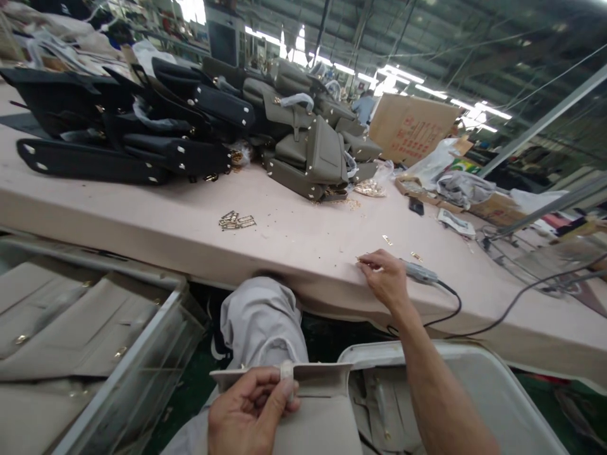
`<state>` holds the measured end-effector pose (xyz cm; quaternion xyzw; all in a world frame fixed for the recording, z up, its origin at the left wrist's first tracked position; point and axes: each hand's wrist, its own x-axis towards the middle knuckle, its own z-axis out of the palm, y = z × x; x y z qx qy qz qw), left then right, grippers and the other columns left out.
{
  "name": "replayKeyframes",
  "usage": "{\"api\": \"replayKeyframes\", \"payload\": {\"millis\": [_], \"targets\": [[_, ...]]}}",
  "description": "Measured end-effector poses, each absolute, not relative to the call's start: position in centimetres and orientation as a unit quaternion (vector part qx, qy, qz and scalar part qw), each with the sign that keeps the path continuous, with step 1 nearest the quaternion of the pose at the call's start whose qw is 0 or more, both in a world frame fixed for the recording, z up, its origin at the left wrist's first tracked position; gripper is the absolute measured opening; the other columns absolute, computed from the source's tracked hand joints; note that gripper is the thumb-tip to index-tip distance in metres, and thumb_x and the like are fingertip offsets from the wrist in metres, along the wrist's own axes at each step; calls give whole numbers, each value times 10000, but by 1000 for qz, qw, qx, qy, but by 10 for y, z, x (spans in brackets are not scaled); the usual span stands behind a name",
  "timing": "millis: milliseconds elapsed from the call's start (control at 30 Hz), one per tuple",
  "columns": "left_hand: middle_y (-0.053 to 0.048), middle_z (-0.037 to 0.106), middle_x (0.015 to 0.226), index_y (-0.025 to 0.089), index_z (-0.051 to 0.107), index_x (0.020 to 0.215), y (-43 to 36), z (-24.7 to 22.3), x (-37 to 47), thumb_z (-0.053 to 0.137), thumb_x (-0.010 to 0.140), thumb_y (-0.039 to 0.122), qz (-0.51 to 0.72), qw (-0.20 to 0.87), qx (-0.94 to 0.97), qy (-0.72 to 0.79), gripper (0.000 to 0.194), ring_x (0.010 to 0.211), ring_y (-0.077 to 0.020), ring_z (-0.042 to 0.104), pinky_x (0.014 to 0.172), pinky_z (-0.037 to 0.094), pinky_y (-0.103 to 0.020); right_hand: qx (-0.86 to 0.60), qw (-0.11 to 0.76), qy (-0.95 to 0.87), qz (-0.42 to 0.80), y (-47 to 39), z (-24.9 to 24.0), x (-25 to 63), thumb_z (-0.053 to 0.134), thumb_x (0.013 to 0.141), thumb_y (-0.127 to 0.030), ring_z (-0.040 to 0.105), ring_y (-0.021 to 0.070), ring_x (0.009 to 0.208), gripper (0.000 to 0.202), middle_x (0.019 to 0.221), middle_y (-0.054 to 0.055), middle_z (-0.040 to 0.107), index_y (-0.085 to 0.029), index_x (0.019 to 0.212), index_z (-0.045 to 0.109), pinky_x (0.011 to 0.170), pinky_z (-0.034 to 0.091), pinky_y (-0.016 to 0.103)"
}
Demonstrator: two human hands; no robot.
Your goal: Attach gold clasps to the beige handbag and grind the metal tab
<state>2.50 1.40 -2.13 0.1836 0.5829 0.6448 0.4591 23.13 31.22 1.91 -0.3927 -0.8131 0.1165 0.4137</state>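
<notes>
Left hand (251,407) sensibly grips a beige, probably light, leather-look bag (320,430) by its pale strap (286,371). Right hand (386,278) pinches a tiny gold fitting (359,259).

Hands of the wearer: two, one bare left hand (256,404) and one bare right hand (386,281). There is one smooth beige leather-look bag (315,423), one tiny gold-coloured metal piece (359,258) at the right fingertips, and one grey cylindrical corded tool (420,272). Small flat gold-coloured plates (387,240) lying singly number two. One heap of rectangular gold-coloured metal fittings (237,220) overlaps too much to count; likewise one pile of black bags (114,158) and one pile of olive-grey bags (327,151). Open plastic containers make two: one greyish crate (137,354), one white bin (493,379). One large brown cardboard box with red print (412,126) shows, plus one long pink cloth-covered table (294,243)
</notes>
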Motion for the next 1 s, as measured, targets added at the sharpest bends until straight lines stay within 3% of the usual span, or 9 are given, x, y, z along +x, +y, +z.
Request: {"api": "replayKeyframes", "payload": {"millis": [233,400,533,633,700,833,1000], "targets": [[-55,771,700,180,797,836,15,-21,23,917,765,427,639,466,199,578,284,624,-212,750,626,623,-214,-425,347,-815,188,309,9,224,714,892,-405,630,199,769,217,922,55,709,-209,894,808,708,474,342],[-61,785,722,166,797,872,19,-29,18,883,807,387,642,462,238,563,245,624,-220,770,609,633,-215,-442,330,-805,219,324,4,227,718,837,-426,601,195,709,384,890,49,711,-165,1110,786,704,480,361],[-67,782,697,146,803,856,22,-24,17,871,799,325,664,451,225,553,199,595,-205,764,580,623,-193,-414,339,-809,242,299,16,216,733,881,-406,617,208,753,244,890,52,715,-193,976,804,707,463,363],[-84,784,693,123,812,849,21,-16,17,850,808,283,666,463,218,543,169,604,-197,765,599,624,-189,-333,371,-813,302,255,34,200,773,937,-331,658,229,909,140,996,60,722,-228,1026,806,776,480,354],[-102,795,730,108,820,861,20,-15,17,841,818,271,672,475,218,525,170,620,-202,772,610,629,-197,-276,374,-815,345,226,46,189,782,953,-267,649,219,911,114,1017,64,703,-243,1061,809,749,478,333],[-137,810,819,75,828,943,17,-15,15,824,848,273,677,502,207,496,220,653,-219,788,605,642,-212,-197,271,-836,434,185,59,174,708,1018,-221,654,206,916,173,1044,62,679,-271,1153,803,736,503,305],[-150,813,862,59,831,991,14,-13,14,804,860,244,672,531,209,471,228,687,-229,798,619,651,-210,-208,206,-828,478,162,60,165,781,988,-254,694,202,898,133,1028,43,722,-241,1121,776,799,547,278]]}}
